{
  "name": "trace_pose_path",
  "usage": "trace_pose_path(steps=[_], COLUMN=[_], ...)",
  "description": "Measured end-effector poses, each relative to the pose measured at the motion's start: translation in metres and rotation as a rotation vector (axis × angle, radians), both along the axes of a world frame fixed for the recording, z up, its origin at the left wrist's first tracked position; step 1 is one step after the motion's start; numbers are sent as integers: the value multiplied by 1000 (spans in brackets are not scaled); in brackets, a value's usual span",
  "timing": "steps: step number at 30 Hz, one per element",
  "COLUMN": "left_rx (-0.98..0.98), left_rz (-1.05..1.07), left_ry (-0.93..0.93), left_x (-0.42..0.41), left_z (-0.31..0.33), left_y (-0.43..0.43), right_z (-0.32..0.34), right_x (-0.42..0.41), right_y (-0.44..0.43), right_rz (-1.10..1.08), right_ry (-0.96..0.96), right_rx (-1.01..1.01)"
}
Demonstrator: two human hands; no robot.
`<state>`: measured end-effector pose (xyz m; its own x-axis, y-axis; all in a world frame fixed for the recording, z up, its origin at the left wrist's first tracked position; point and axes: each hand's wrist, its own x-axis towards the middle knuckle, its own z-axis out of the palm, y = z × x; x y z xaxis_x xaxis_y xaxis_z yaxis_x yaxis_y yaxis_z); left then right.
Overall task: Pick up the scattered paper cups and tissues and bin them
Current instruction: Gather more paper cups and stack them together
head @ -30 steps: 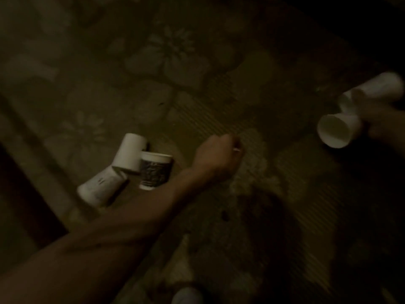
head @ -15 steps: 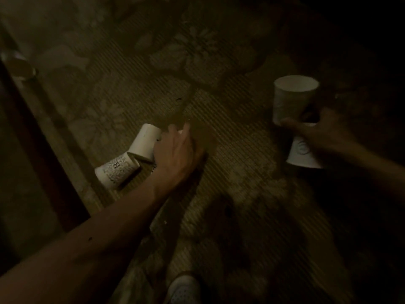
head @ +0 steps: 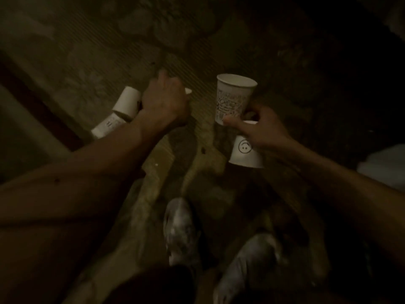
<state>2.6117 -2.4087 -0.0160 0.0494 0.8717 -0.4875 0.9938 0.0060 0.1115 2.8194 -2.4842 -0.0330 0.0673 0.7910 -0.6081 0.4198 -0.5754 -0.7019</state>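
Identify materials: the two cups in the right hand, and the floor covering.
Printed cup and smiley cup: paper by the look, matte white, thin walls, ink markings; coating can't be told. Floor covering: seemingly woven carpet or mat, matte, fine ribbing and faded flower pattern; dim light leaves it open.

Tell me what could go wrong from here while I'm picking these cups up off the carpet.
1. Your right hand holds two cups at once, a printed cup upright and a smiley cup upside down; one could slip.
2. Your left hand grips a third cup right beside a plain cup and a lettered cup lying on the carpet, and may knock them rolling.
3. The light is very dim, so smaller litter could be missed.
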Motion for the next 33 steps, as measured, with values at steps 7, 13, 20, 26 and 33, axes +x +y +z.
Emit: trace_pose_path(steps=[7,13,20,26,33], left_rx=[-219,-140,148,549,748], left_rz=[10,43,37,-127,-125], left_ry=[-245,-353,-420,-268,-388], left_x=[18,8,-37,-119,-219], left_z=[209,411,684,905,1043], left_y=[-37,-27,-37,-85,-125], right_z=[223,426,680,881,1041], right_x=[-1,2,-27,-93,-184], right_y=[-39,-13,15,19,30], right_rz=[80,217,373,620,928], right_ry=[43,-2,50,100,156], right_rx=[-7,165,402,607,758])
